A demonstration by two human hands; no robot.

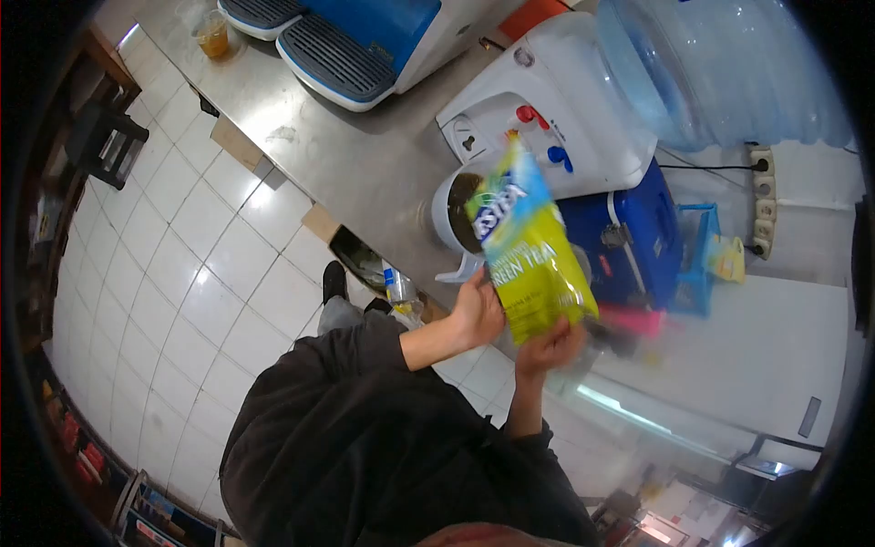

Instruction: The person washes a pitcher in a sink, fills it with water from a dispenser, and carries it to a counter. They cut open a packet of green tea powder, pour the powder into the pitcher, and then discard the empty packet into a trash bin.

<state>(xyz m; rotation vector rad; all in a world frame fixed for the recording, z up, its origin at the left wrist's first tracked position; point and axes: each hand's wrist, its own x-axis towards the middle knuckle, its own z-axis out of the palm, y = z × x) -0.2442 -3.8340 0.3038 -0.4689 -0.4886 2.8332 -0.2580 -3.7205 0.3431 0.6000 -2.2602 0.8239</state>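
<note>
A yellow-green and blue pouch of green tea [540, 264] is held up in front of me, its printed face toward the camera and slightly blurred. My left hand [478, 313] is closed on its lower left edge. At the bottom corner, my right hand [552, 345] grips the same pouch, partly blurred. Just behind the pouch stands a white pitcher [441, 211] with dark brown contents, its handle close to my left hand. The pouch hides part of the pitcher.
A white water dispenser [538, 91] with red and blue taps carries a large clear bottle [729, 73]. Beside it are a blue cooler box [652, 232] and a blue basket [700, 296]. A drink machine [365, 55] and a plastic cup [211, 38] stand on the metal counter [301, 137].
</note>
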